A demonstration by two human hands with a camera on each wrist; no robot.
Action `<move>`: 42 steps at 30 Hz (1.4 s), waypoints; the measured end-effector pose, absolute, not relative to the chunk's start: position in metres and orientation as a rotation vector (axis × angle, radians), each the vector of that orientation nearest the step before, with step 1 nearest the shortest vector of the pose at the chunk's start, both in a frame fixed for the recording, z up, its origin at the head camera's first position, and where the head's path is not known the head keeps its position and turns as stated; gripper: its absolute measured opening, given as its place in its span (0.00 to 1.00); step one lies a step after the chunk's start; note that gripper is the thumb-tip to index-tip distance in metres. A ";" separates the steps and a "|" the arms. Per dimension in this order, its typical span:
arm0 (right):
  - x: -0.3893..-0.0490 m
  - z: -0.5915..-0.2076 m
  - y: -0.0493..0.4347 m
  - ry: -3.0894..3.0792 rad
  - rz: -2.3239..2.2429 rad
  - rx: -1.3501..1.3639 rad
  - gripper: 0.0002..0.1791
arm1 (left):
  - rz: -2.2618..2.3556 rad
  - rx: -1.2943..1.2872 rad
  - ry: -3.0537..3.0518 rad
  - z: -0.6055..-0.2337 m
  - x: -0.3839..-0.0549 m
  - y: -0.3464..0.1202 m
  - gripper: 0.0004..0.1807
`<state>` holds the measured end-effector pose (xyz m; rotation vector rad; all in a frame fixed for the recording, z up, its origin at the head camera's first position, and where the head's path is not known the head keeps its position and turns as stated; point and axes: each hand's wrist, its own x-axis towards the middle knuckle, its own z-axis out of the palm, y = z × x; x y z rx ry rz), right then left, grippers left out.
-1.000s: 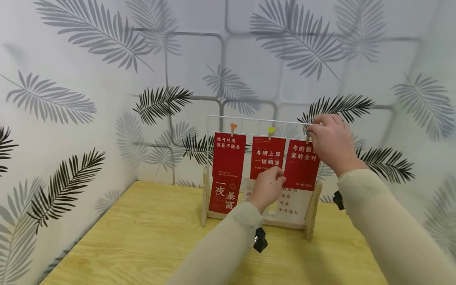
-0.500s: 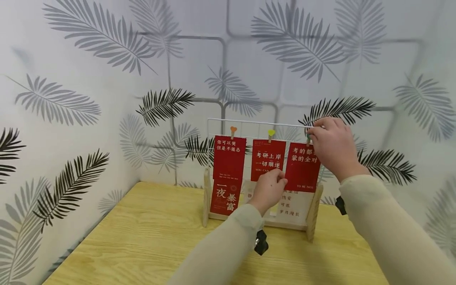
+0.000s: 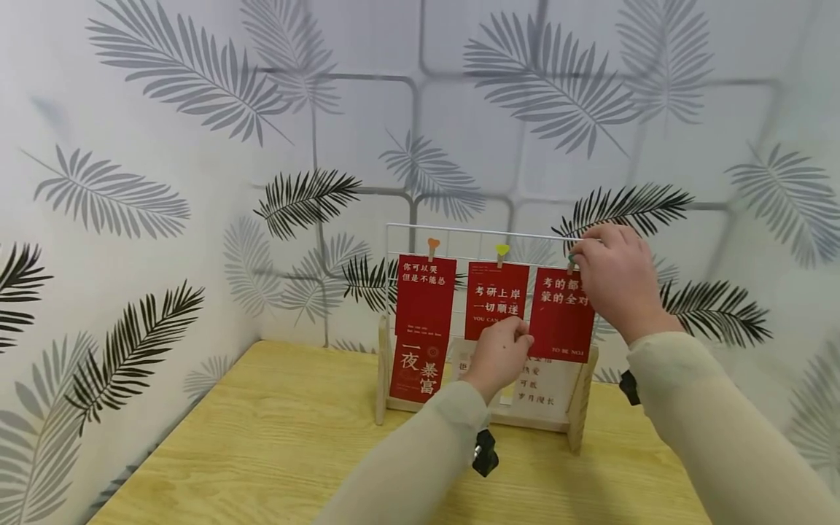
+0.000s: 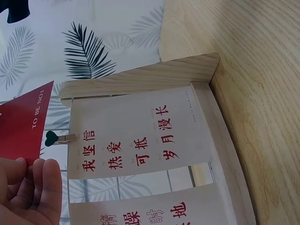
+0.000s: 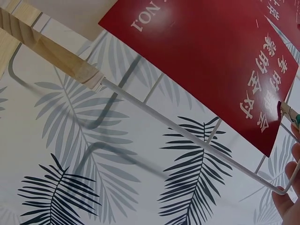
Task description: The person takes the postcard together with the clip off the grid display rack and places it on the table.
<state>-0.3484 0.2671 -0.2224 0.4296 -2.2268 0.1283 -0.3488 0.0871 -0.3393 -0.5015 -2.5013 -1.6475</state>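
Note:
On a white wire grid rack (image 3: 485, 232) hangs a red card (image 3: 558, 313) at the right end. My left hand (image 3: 499, 357) pinches that card's lower left corner between thumb and fingers, as the left wrist view shows. At its top edge my right hand (image 3: 617, 281) grips a small wooden clothespin (image 5: 289, 112) with a green heart, which bites on the card. Part of the clothespin is behind the fingers. Below the red card, a white card (image 4: 136, 136) with red characters hangs from another clothespin (image 4: 65, 138) with a dark green heart.
A middle red card (image 3: 495, 292) hangs from a yellow-heart clothespin (image 3: 502, 251), and a left red card (image 3: 426, 299) from an orange-heart one (image 3: 433, 245). Another red card (image 3: 407, 386) sits below the left one. The rack's wooden feet (image 3: 577, 408) stand on a wooden table (image 3: 262, 437) by a leaf-patterned wall.
The whole scene sits slightly lower in the head view now. Both hands keep their places on the right red card and its clothespin.

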 end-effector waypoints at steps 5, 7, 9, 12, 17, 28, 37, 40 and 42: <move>-0.350 -0.221 0.265 -2.226 0.128 0.431 0.06 | -1.634 -0.507 -2.488 -0.340 -0.349 0.087 0.03; -0.349 -0.219 0.264 -2.220 0.116 0.423 0.06 | -1.619 -0.521 -2.481 -0.338 -0.349 0.087 0.03; -0.349 -0.217 0.264 -2.217 0.101 0.410 0.07 | -1.608 -0.529 -2.478 -0.336 -0.349 0.087 0.03; -0.347 -0.217 0.265 -2.219 0.109 0.396 0.07 | -1.598 -0.536 -2.485 -0.334 -0.348 0.087 0.04; -0.344 -0.221 0.269 -2.211 0.171 0.368 0.08 | -1.632 -0.540 -2.514 -0.337 -0.344 0.086 0.04; -0.336 -0.232 0.278 -2.156 0.251 0.391 0.08 | -1.614 -0.565 -2.526 -0.347 -0.334 0.083 0.04; -0.324 -0.234 0.285 -2.147 0.359 0.391 0.10 | -1.740 -0.580 -2.528 -0.348 -0.319 0.079 0.03; -0.318 -0.237 0.290 -2.138 0.402 0.385 0.10 | -1.770 -0.595 -2.511 -0.353 -0.314 0.077 0.03; -0.315 -0.242 0.293 -2.136 0.422 0.374 0.10 | -1.767 -0.598 -2.505 -0.357 -0.310 0.075 0.04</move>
